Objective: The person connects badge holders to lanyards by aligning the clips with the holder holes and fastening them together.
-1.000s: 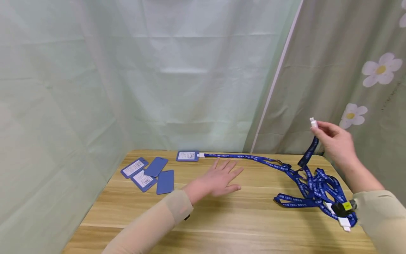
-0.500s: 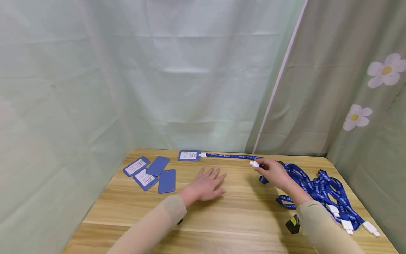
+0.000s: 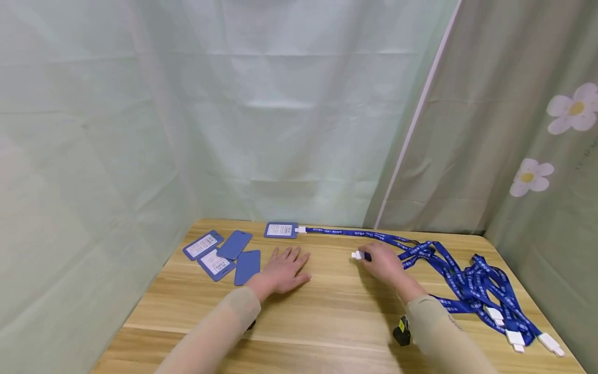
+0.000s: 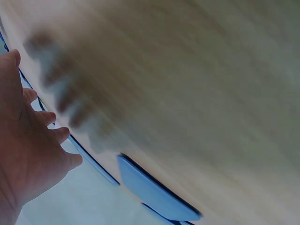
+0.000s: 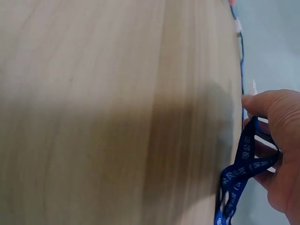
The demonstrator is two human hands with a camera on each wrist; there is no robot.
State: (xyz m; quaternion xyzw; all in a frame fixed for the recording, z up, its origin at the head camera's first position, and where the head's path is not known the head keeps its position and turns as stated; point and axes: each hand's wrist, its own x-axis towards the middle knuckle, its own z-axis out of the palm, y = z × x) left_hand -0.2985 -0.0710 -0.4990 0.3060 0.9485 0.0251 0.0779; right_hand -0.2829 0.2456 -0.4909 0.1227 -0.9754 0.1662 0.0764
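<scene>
My right hand (image 3: 384,262) pinches the white plastic clip (image 3: 358,255) of a blue lanyard between thumb and fingers. In the right wrist view, the blue printed strap (image 5: 246,161) loops by my fingers and trails down. My left hand (image 3: 282,271) is spread with the palm down, low over the table and just right of a plain blue card holder (image 3: 247,267). Its shadow shows on the wood in the left wrist view. Three more card holders lie overlapping to the left, among them one with a white card (image 3: 216,264).
Along the table's (image 3: 317,337) back edge lies a card holder (image 3: 281,229) joined to a laid-out lanyard (image 3: 345,231). A tangled pile of blue lanyards (image 3: 476,283) with several white clips (image 3: 515,339) covers the right side. Curtains (image 3: 299,130) hang behind and beside the table.
My right hand has come down and left from above the lanyard pile, bringing the clip and strap over the table's middle. My left hand has shifted left, toward the card holders.
</scene>
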